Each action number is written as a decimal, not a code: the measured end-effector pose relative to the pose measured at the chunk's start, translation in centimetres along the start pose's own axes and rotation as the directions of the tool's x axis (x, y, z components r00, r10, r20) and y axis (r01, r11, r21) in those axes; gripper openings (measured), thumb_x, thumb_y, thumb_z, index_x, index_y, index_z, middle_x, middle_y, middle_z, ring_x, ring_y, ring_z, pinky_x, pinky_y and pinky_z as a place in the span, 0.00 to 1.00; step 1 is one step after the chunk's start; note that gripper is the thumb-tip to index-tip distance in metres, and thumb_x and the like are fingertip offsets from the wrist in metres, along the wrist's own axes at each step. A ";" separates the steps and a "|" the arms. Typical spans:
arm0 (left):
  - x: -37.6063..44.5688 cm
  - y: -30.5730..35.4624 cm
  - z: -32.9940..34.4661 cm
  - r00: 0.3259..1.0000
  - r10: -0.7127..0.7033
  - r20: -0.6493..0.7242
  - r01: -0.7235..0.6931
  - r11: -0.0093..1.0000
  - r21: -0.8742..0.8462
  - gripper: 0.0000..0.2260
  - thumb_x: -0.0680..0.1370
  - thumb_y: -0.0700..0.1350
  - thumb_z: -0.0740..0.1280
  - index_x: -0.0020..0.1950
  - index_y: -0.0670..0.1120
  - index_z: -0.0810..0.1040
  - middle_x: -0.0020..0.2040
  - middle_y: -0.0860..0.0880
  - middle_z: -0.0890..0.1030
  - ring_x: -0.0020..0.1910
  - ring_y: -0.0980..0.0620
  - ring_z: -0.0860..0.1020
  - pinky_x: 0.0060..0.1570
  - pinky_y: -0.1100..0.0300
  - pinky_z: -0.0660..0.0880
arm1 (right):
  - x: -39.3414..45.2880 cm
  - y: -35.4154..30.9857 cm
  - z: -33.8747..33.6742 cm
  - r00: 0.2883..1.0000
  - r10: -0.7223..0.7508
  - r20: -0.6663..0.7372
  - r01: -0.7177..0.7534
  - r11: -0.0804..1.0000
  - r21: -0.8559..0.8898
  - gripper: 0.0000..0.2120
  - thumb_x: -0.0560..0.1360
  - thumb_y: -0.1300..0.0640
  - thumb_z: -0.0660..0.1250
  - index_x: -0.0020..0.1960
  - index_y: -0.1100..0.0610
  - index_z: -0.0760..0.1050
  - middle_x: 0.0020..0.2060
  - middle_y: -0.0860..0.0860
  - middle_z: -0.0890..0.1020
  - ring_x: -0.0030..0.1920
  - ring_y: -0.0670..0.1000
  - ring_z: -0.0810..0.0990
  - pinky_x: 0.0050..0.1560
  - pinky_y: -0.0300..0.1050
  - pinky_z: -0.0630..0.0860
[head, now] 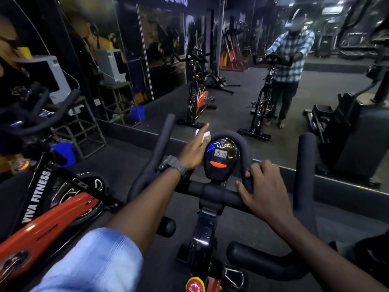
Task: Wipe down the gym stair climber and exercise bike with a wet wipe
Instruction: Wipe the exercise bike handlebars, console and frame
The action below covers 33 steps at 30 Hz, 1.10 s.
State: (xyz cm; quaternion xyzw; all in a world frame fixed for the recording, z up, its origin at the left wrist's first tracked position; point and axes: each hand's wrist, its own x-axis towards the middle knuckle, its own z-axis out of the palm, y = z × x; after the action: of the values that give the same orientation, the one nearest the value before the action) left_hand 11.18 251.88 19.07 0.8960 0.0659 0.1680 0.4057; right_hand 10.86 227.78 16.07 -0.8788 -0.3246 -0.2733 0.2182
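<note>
The wet wipe (203, 136) is a small white wad bunched in the left hand (194, 150), pressed against the upper left edge of the exercise bike's console (221, 160), just where the padded loop of the handlebar (245, 150) curves over it. The left fingers (203, 129) are curled around the wipe, with the forefinger sticking out straight. The right hand (264, 190) holds no wipe; it rests on the right side of the handlebar loop, fingers wrapped loosely over the padding, apparently steadying the bike.

By the look of it, the bike is the machine being worked on now, and the wiping is at the console and top of the handlebar. The outer grips, the stem below and the frame look untouched, though a wiped surface would not show in this dim light. The stair climber (353, 131) stands well apart to the right by the mirror (231, 85); whether it is already cleaned cannot be told. A second bike (48, 205) stands to the left.
</note>
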 end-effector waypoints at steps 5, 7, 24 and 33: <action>-2.5 -0.2 -0.3 0.999 0.001 0.055 0.001 0.999 -0.042 0.23 0.82 0.61 0.48 0.74 0.70 0.43 0.80 0.55 0.50 0.79 0.53 0.46 0.76 0.53 0.49 | 3.1 -0.5 0.8 0.998 -0.060 0.016 0.061 0.996 -0.058 0.17 0.68 0.53 0.71 0.53 0.57 0.73 0.54 0.55 0.72 0.52 0.57 0.69 0.53 0.53 0.72; -4.4 -0.7 -0.7 0.994 0.002 0.108 0.004 0.999 -0.053 0.23 0.83 0.58 0.47 0.77 0.62 0.42 0.77 0.61 0.47 0.78 0.58 0.46 0.75 0.61 0.45 | 2.9 -0.3 1.1 0.997 -0.069 0.021 0.070 0.996 -0.050 0.18 0.68 0.54 0.70 0.56 0.58 0.74 0.57 0.56 0.72 0.55 0.58 0.69 0.56 0.52 0.72; -6.8 -2.1 -3.5 0.993 -0.113 -0.029 0.116 0.982 0.150 0.36 0.70 0.43 0.77 0.75 0.44 0.66 0.71 0.51 0.72 0.64 0.58 0.73 0.67 0.60 0.69 | 2.8 0.0 0.7 0.996 -0.077 0.034 0.076 0.997 0.029 0.15 0.70 0.53 0.68 0.54 0.58 0.76 0.58 0.55 0.74 0.56 0.58 0.71 0.54 0.54 0.74; -2.0 1.2 -0.9 0.912 -0.408 -0.049 0.335 0.808 -0.485 0.25 0.77 0.58 0.57 0.65 0.42 0.76 0.63 0.46 0.78 0.63 0.47 0.75 0.67 0.52 0.69 | 2.8 -0.2 1.1 0.997 -0.073 0.009 0.073 0.997 0.004 0.14 0.69 0.54 0.67 0.54 0.58 0.76 0.58 0.55 0.74 0.55 0.59 0.71 0.54 0.55 0.74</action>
State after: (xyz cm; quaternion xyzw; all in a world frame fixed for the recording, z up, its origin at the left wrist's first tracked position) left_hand 9.00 251.16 20.03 0.7262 0.2285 0.1633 0.6275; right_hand 12.90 229.80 17.04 -0.8671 -0.3582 -0.2764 0.2084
